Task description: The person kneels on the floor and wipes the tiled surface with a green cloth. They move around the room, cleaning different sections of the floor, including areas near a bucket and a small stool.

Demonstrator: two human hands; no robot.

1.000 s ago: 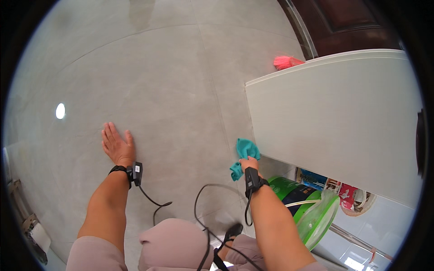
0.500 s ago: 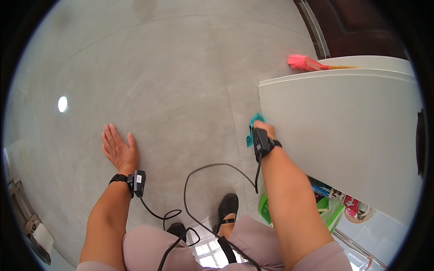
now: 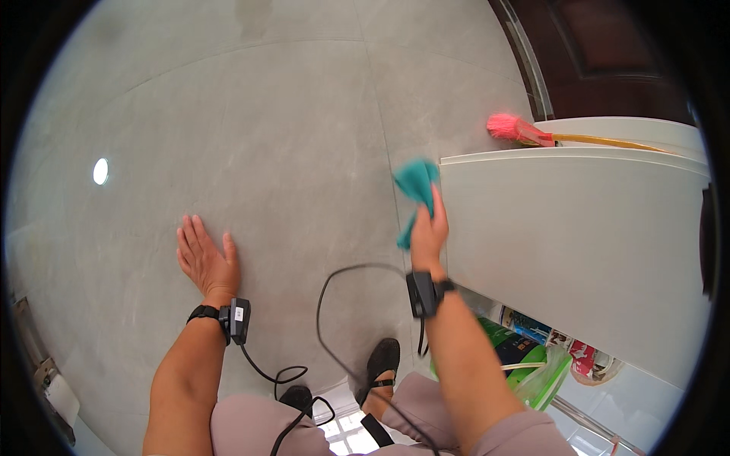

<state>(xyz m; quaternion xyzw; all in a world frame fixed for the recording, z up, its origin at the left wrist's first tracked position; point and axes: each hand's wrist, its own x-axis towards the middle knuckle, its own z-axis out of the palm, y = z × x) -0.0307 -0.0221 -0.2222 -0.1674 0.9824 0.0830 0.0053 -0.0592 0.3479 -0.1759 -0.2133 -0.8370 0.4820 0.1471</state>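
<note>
Cloth (image 3: pixel 417 179) extends ahead and left of the right hand (image 3: pixel 430 237), whose fingers clamp it, long axis roughly fore-and-aft, near the panel (image 3: pixel 563 220); left hand (image 3: pixel 208 264) well apart, empty, thumb spread.

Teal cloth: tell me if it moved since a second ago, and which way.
Yes, forward: the teal cloth in the right hand has gone from beside the near left corner of the white panel to beside its far left corner.

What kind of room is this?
Probably a room in someone's home, though I can't be sure which: there's a dark panelled door, a pink broom near it and a green bucket.
</note>
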